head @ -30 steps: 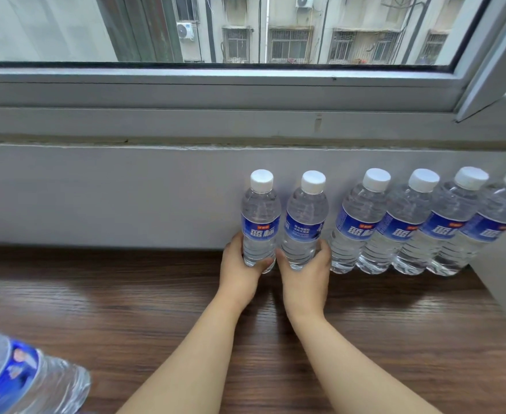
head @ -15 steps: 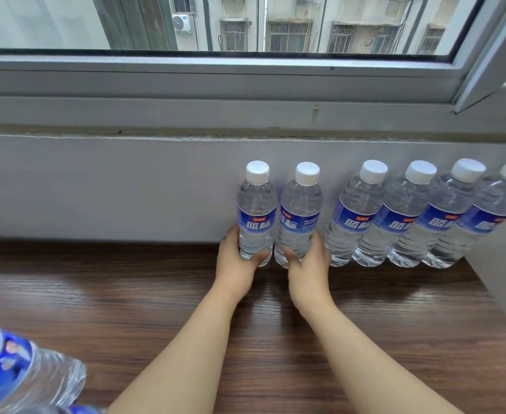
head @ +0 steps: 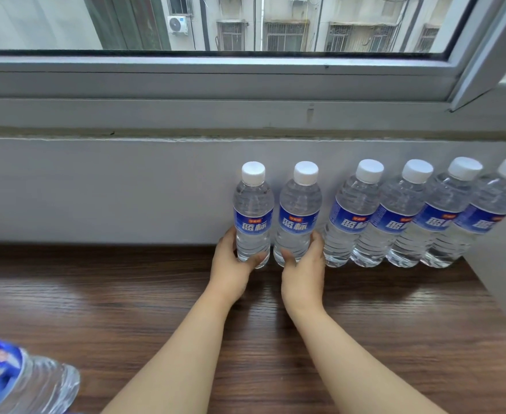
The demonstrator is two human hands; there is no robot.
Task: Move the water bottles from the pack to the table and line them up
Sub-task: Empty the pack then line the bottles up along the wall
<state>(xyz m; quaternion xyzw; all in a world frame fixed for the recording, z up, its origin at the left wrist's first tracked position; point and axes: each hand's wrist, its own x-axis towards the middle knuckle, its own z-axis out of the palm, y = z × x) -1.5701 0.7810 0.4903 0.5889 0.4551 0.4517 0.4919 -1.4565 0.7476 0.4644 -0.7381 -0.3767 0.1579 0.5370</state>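
Observation:
Several clear water bottles with white caps and blue labels stand in a row (head: pixel 395 216) against the grey wall at the back right of the dark wooden table (head: pixel 126 294). My left hand (head: pixel 230 264) grips the base of the leftmost bottle (head: pixel 253 210). My right hand (head: pixel 304 273) grips the base of the bottle beside it (head: pixel 299 210). Both held bottles are upright, close together, with a small gap to the rest of the row. Another bottle (head: pixel 21 380), perhaps part of the pack, shows at the bottom left corner.
A grey wall and window sill (head: pixel 186 115) run behind the table, with the window frame above. A side wall (head: pixel 502 279) closes the table at the right end. Bare wood stretches left of the row.
The two held bottles have shifted slightly back toward the wall and nearer the row. Both hands keep their grip at the bases.

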